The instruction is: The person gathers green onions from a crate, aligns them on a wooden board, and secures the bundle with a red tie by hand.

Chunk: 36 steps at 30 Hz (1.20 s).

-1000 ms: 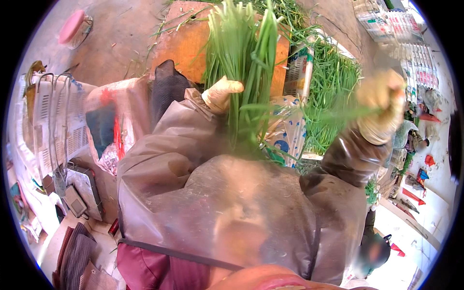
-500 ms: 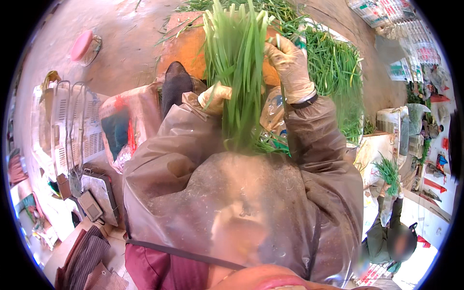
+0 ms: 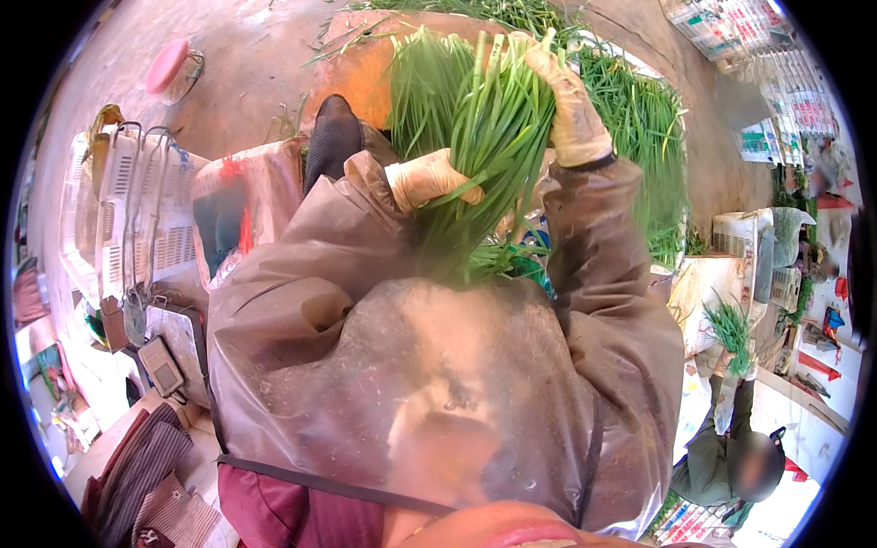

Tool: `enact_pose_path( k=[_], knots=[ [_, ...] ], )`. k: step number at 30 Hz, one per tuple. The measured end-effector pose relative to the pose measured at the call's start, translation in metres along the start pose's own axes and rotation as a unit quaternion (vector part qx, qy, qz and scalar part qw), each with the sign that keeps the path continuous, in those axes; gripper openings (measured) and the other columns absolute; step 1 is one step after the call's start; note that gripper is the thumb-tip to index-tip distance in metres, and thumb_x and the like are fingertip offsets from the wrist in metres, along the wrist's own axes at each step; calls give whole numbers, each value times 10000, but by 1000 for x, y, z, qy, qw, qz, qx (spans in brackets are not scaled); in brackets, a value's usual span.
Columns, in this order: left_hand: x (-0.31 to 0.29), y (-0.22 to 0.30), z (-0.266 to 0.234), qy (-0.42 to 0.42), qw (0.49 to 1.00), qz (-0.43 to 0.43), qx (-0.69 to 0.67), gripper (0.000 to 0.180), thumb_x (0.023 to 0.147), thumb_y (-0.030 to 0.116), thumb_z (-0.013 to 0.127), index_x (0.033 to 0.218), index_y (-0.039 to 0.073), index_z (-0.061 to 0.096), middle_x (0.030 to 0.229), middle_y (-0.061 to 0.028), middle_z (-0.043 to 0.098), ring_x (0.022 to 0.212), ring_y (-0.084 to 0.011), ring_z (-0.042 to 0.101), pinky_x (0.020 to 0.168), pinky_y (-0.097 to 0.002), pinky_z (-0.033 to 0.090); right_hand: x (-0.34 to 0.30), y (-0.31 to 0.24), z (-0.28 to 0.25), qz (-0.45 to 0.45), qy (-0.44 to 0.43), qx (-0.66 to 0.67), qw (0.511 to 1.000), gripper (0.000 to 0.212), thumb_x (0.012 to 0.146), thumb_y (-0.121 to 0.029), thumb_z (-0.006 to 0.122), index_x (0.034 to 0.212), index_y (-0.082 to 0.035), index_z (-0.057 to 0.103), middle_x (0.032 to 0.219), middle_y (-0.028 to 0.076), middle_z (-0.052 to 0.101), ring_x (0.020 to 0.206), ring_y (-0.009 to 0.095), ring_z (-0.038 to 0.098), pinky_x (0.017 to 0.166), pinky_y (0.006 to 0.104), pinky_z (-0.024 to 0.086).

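A thick bunch of garlic chives (image 3: 501, 128) is held up before my chest, pale cut ends at the top and leaves trailing down. My left hand (image 3: 434, 181), in a pale glove, is closed round the bunch's middle from the left. My gloved right hand (image 3: 574, 100) grips its upper right side near the stem ends; the fingertips are partly hidden. Just left of the bunch, more chives (image 3: 422, 96) stand out against an orange surface (image 3: 361, 84). A large heap of chives (image 3: 630, 137) lies to the right of my right hand.
At the left stand a white slatted crate (image 3: 169, 215), a stained sack (image 3: 251, 196) and a small scale-like device (image 3: 163, 367). A pink-topped stool (image 3: 172, 71) is at the far left. Another person (image 3: 731, 461) at the lower right holds chives (image 3: 728, 329).
The bunch has tilted to the right and come lower, apart from the chives at its left. My left hand has moved right across it; my right hand has moved up and right.
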<state>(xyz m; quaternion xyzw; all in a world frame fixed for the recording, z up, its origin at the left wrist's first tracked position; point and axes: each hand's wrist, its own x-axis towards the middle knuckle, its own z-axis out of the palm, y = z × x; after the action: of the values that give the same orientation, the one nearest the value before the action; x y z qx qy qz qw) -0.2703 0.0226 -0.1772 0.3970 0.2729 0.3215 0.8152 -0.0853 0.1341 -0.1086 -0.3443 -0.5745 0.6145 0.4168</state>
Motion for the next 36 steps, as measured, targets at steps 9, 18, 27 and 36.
enact_pose_path(
  k=[9,18,27,36],
  knots=[
    [-16,-9,18,40,979,116,-163,636,833,64,661,1408,64,389,1285,-110,561,1116,-225,578,962,-378,467,-27,0,-9,70,49,216,973,397,862,-223,678,1203,-44,583,1063,77,663,905,187,666,793,312,566],
    [6,-19,20,-85,984,111,-111,748,678,231,824,1310,7,492,1206,-110,603,1046,-216,596,891,-346,490,-26,12,13,21,11,323,946,328,914,-335,603,1115,-76,630,1005,44,673,887,164,643,811,306,535],
    [-11,-19,9,27,988,110,-110,530,698,159,790,1160,-11,594,1001,-123,671,891,-217,641,813,-333,515,-12,-46,-20,-337,-4,-338,879,298,938,-227,596,1211,-108,611,999,68,664,805,187,654,751,297,548],
    [-15,-26,-11,19,981,119,-152,584,719,246,796,1196,-9,575,1038,-126,661,913,-212,634,830,-336,511,59,-65,2,-364,-37,-770,523,131,861,-233,617,872,-120,682,770,94,634,739,248,624,652,383,496]
  ],
)
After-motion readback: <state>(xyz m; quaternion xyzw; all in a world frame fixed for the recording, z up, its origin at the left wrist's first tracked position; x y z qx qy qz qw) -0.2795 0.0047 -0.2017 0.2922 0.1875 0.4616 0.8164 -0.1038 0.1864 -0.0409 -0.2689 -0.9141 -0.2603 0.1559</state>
